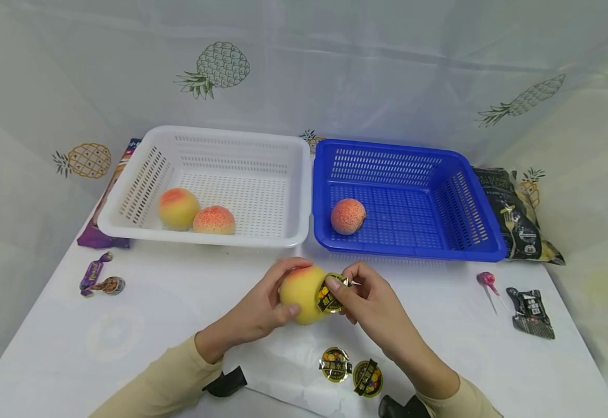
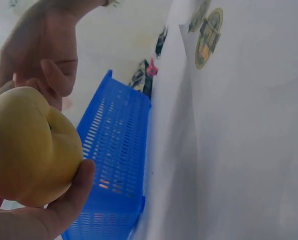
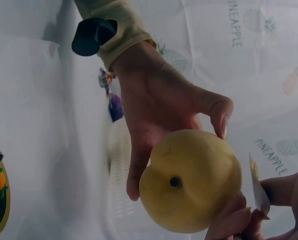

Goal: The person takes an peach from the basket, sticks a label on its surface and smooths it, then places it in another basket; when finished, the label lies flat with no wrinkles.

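My left hand (image 1: 262,307) grips a yellow peach (image 1: 304,293) with a reddish top, thumb at its front. A round black-and-gold fruit sticker (image 1: 331,293) is pinched between the thumb and fingers of my right hand (image 1: 379,307), at the peach's right side in the head view. From the right wrist, the sticker (image 3: 259,192) appears edge-on, beside the peach (image 3: 194,175) with its dark stem hole. Two more such stickers (image 1: 335,364) lie on a white sheet (image 1: 278,371) below my hands.
Behind my hands, a white basket (image 1: 252,237) holds two peaches (image 1: 178,208); beside it, a blue basket (image 1: 408,252) holds one peach (image 1: 348,216). Wrapped candies (image 1: 93,273) lie left. A lollipop (image 1: 487,278) and black packet (image 1: 532,313) lie right, near a dark snack bag (image 1: 513,215).
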A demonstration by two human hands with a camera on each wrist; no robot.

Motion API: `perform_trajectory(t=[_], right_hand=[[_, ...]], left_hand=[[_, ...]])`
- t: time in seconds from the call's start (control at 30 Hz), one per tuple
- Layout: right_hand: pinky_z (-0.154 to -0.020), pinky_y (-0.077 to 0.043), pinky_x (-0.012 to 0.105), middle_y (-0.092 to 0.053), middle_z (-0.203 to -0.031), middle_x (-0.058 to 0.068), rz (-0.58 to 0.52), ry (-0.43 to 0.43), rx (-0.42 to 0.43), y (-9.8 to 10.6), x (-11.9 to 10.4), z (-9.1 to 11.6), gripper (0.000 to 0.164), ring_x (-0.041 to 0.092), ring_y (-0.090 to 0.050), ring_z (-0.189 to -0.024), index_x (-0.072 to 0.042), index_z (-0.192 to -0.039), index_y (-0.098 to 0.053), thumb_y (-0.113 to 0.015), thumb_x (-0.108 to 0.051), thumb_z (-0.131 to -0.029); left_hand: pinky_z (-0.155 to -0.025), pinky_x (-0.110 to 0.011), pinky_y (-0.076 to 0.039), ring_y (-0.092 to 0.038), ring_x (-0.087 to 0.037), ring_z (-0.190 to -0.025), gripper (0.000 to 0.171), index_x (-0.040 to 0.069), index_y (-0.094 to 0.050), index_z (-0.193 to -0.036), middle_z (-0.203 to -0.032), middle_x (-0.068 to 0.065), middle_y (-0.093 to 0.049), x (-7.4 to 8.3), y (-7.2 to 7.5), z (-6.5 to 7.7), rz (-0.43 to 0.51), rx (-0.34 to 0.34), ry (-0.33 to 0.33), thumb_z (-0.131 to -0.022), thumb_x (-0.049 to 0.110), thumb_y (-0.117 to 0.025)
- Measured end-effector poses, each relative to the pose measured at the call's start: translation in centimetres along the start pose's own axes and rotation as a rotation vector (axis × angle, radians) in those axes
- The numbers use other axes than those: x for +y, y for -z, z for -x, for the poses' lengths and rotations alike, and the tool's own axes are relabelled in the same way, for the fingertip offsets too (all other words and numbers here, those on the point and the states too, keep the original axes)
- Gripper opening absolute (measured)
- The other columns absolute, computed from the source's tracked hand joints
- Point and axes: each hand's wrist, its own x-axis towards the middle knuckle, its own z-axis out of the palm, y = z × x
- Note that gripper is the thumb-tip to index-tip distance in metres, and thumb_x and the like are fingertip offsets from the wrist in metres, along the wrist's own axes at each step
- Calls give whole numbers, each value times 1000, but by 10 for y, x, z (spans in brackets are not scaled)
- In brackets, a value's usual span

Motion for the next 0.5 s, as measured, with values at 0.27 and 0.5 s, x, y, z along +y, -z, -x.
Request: perform_trajectory(t=[0.27, 0.5], right_hand=[[-47, -40, 24, -51, -68, 7, 42, -22, 47, -2, 0, -1, 40, 16, -48, -56, -6, -88, -47, -62, -43, -79], [-48, -40, 24, -51, -69, 7, 45, -36, 53, -3, 0, -2, 42, 16, -48, -56, -6, -88, -47, -62, -44, -78]], left_hand=[[-91, -33, -42, -32, -22, -120, 63, 13, -32, -132, -132, -4, -27, 1, -5, -1, -125, 41, -95, -76, 5, -61], [-92, -32, -41, -26, -23, -123, 66, 13, -32, -131, -133, -4, -26, 0, -7, -1, -152, 66, -132, -74, 4, -62]])
